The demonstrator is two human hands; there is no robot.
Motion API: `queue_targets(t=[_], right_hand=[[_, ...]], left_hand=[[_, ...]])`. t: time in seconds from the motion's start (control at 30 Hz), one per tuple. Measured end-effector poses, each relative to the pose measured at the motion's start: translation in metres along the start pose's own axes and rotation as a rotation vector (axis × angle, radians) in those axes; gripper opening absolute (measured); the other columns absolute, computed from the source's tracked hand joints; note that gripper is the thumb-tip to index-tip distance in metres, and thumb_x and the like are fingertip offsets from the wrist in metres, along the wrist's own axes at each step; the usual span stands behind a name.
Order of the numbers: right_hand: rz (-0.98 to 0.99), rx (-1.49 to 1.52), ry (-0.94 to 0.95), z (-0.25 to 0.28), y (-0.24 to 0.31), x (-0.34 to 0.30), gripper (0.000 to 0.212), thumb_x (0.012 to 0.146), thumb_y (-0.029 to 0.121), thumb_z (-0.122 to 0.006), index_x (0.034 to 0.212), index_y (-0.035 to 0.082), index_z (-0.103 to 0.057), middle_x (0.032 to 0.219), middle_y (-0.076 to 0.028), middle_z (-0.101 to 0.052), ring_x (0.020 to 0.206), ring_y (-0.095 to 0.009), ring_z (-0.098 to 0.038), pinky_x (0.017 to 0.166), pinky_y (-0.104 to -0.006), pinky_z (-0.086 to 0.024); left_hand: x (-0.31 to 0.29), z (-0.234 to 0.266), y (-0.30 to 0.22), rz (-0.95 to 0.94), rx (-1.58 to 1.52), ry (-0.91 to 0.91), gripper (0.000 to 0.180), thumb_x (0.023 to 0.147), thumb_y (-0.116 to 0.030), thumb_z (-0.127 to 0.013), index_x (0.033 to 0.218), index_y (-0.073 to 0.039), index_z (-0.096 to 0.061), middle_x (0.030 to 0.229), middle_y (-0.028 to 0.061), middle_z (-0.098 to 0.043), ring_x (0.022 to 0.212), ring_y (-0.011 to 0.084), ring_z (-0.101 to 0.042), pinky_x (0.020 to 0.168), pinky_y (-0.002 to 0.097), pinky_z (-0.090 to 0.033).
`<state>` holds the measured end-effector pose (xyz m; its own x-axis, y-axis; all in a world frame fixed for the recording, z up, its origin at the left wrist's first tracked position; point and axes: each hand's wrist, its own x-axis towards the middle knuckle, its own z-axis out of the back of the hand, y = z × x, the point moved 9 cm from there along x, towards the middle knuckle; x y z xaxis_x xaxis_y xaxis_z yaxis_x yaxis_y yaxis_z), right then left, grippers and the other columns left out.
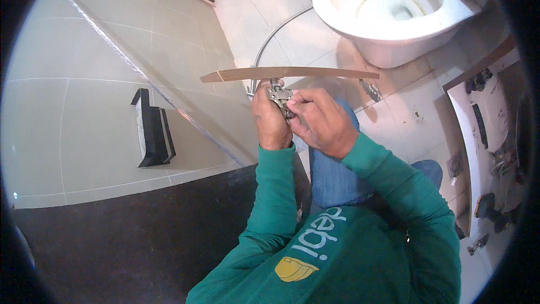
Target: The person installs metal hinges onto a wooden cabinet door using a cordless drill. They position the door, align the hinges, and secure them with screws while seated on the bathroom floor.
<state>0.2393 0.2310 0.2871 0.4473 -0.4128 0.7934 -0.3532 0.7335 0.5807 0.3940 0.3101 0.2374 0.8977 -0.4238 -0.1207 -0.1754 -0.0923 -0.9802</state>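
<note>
A metal cabinet hinge (278, 95) sits below a thin brown wooden panel (298, 72), which appears nearly edge-on. My left hand (271, 125) is closed around the hinge's left side, close under the panel; its fingertips are partly hidden. From the right, my right hand (325, 121) pinches the hinge between thumb and fingers. Whether a small part is between those fingertips is hidden. Another metal piece (370, 90) shows below the panel's right end, too small to make out.
A white toilet bowl (388, 8) stands at the far right, with a flexible hose (275, 32) beside it. A black holder (153, 129) is on the tiled wall at left. A dark surface (129, 231) lies lower left. At right, a white-edged board (464, 112) bears dark items.
</note>
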Motion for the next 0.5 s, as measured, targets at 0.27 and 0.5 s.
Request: queue_targets(t=[0.27, 0.5], right_hand=[[0.036, -0.146, -0.050, 0.007, -0.004, 0.011, 0.034, 0.076, 0.006, -0.080, 0.108, 0.002, -0.068, 0.112, -0.014, -0.066, 0.094, -0.029, -0.070, 0.074, -0.0386, -0.061], [-0.007, -0.134, -0.100, 0.009, -0.004, 0.018, 0.034, 0.076, 0.005, -0.081, 0.107, 0.004, -0.067, 0.109, -0.012, -0.069, 0.092, -0.029, -0.070, 0.074, -0.0376, -0.061]], left_hand=[[-0.018, -0.020, -0.041, 0.047, 0.193, 0.139, 0.047, 0.109, -0.039, -0.046, 0.109, 0.002, -0.068, 0.079, 0.0031, -0.065, 0.067, 0.0109, -0.055, 0.058, 0.0279, -0.042], [-0.019, -0.034, -0.064, -0.020, 0.436, 0.182, 0.029, 0.102, -0.021, -0.060, 0.102, 0.006, -0.068, 0.078, 0.0043, -0.063, 0.069, 0.0093, -0.057, 0.059, 0.0281, -0.046]])
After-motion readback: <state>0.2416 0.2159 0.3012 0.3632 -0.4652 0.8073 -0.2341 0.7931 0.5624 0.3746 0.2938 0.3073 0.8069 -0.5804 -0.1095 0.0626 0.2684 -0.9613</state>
